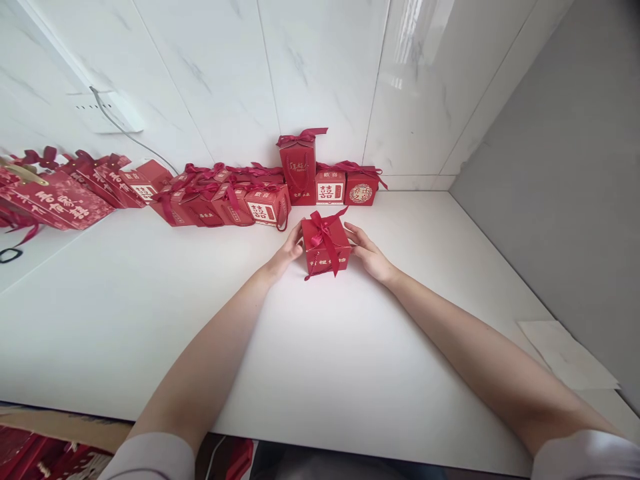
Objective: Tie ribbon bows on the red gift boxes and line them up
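A small red gift box (327, 248) stands upright on the white table, with a red ribbon bow on its lid, a cord handle and pale characters along its front. My left hand (287, 253) lies along the box's left side, fingers around the far edge. Against the right side rests my right hand (370, 252), its fingers bent and slightly apart. Between them the two hands hold the box; some fingertips are hidden behind it. Just behind is a row of similar red boxes, with a taller box (299, 167) among them.
Several red gift boxes (262, 208) line the tiled wall. Patterned red boxes (70, 198) sit at the far left by a black-handled item (10, 255). A grey cable (135, 139) hangs from a socket. White paper (567, 353) lies at right by a grey panel (560, 180). A carton (65, 425) is below the front edge.
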A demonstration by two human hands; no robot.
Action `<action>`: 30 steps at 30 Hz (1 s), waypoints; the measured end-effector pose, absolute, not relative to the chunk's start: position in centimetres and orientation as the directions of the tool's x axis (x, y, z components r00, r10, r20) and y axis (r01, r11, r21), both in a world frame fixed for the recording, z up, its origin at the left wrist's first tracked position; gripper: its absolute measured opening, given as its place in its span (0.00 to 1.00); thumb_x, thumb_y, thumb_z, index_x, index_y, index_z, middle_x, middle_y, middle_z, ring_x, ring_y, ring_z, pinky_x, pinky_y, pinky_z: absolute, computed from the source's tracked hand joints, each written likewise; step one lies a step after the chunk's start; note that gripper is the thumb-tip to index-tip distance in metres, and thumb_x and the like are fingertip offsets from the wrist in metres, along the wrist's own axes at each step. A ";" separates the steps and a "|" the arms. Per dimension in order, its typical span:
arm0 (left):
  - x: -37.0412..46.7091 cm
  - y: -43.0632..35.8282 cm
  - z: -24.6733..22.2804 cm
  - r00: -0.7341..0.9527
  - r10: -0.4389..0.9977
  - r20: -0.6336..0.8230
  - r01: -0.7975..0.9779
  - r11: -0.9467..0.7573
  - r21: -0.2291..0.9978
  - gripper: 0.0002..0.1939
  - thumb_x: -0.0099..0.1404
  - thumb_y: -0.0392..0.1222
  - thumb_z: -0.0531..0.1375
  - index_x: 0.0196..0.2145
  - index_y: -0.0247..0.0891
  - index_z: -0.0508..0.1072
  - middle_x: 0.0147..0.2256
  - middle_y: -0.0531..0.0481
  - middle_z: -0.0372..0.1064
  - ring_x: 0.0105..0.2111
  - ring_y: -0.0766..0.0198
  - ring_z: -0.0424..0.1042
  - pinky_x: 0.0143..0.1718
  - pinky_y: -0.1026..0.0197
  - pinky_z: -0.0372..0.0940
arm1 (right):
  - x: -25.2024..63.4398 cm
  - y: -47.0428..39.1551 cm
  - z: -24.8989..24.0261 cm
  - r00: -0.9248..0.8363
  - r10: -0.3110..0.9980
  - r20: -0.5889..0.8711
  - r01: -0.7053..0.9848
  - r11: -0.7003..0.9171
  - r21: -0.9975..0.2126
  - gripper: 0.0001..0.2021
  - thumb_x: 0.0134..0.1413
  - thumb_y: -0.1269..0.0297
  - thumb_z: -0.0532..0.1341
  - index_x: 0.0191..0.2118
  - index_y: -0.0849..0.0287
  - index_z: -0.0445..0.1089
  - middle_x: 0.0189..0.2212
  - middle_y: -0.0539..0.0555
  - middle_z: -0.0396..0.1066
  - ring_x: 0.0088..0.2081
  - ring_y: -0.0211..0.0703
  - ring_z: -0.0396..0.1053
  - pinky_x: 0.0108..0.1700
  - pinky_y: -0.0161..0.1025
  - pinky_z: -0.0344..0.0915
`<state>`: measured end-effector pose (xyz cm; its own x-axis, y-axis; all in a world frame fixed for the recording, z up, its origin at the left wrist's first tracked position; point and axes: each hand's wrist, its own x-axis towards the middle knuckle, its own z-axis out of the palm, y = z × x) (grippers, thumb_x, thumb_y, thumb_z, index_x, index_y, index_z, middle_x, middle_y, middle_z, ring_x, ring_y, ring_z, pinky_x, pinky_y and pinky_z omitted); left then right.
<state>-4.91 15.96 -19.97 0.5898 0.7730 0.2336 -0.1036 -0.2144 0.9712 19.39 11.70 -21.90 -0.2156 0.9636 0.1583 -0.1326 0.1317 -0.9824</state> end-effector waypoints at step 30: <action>-1.4 10.0 -6.6 0.034 0.999 0.020 0.888 -0.039 0.459 0.37 0.56 0.71 0.54 0.49 0.37 0.68 0.48 0.33 0.72 0.49 0.37 0.70 0.46 0.46 0.62 | 19.0 10.8 -21.6 -0.270 0.949 0.160 -0.031 0.158 -0.987 0.19 0.57 0.50 0.58 0.41 0.61 0.77 0.17 0.46 0.60 0.22 0.37 0.55 0.28 0.38 0.55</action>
<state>-1.44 10.05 -6.58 0.0337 0.9992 0.0196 0.8876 -0.0390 0.4590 19.02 10.77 -21.64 -0.2701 0.9494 0.1602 -0.0310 0.1577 -0.9870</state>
